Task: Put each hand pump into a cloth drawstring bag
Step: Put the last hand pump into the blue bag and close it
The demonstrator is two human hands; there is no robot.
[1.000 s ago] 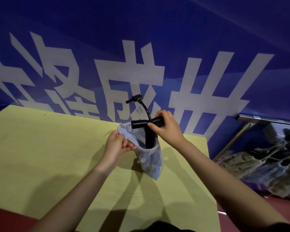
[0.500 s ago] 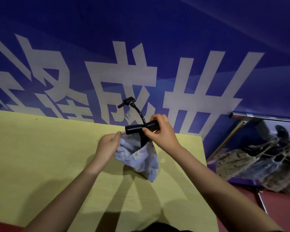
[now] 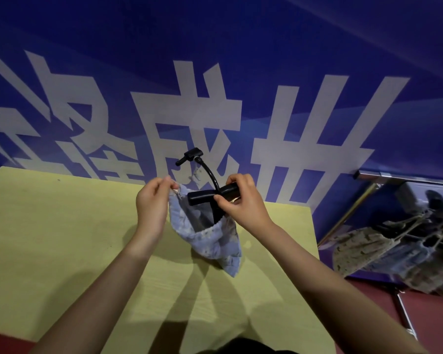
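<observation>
A black hand pump with a T-handle and a curved hose stands partly inside a pale blue patterned cloth drawstring bag. The pump's barrel is hidden in the bag; the handle and hose stick out above the mouth. My right hand grips the right end of the T-handle. My left hand pinches the bag's rim at its left side and holds the mouth wide. The bag's bottom rests on the yellow table.
A blue wall banner with large white characters stands right behind the table's far edge. To the right, past the table's edge, a metal-framed stand holds more patterned bags and black pumps above a red floor.
My left hand has lifted the bag's rim higher and spread the mouth wider. The pump's handle stays about level in my right hand, with more bag around the barrel.
</observation>
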